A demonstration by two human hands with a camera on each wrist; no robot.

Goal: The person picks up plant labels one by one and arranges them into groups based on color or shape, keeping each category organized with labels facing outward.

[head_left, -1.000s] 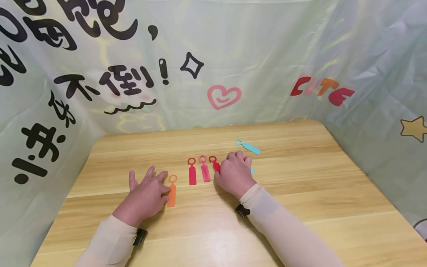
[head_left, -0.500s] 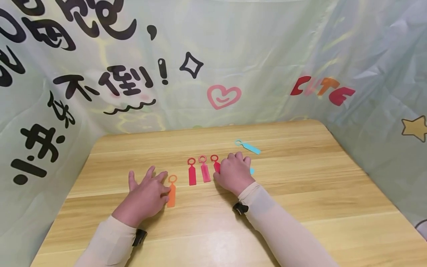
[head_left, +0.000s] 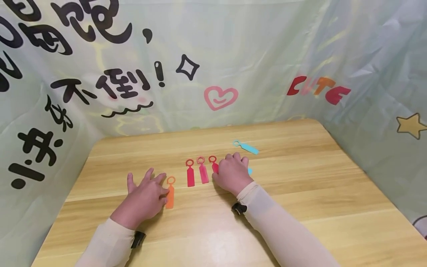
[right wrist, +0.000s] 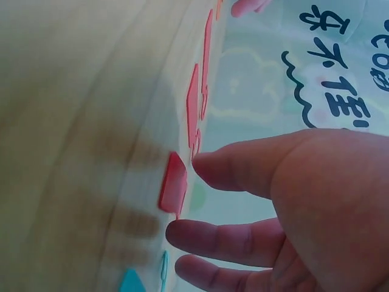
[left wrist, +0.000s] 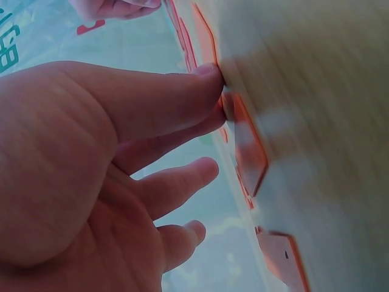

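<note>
My left hand (head_left: 143, 200) lies at the left of the table with its fingers spread. Its thumb and index fingertip touch down among flat orange ring-ended tags, between an upper orange tag (left wrist: 206, 33) and a middle orange tag (left wrist: 250, 149); a lower orange tag (left wrist: 282, 258) lies below. The head view shows only one orange tag (head_left: 170, 196), beside the thumb. My right hand (head_left: 232, 174) covers part of a red tag (head_left: 214, 166). In the right wrist view, thumb and index finger stand either side of this tag, apparently not gripping it.
Left of the right hand, a red tag (head_left: 190, 176) and a pink tag (head_left: 203, 173) lie flat in a row. A blue tag (head_left: 248, 148) lies slanted behind; another blue tag (head_left: 250, 171) is mostly hidden. Printed cloth (head_left: 260, 74) rises behind the wooden table (head_left: 333, 207).
The red tag at the right hand has turned from a slant to more nearly in line with its neighbours. Both hands have hardly moved; the head view has shifted slightly.
</note>
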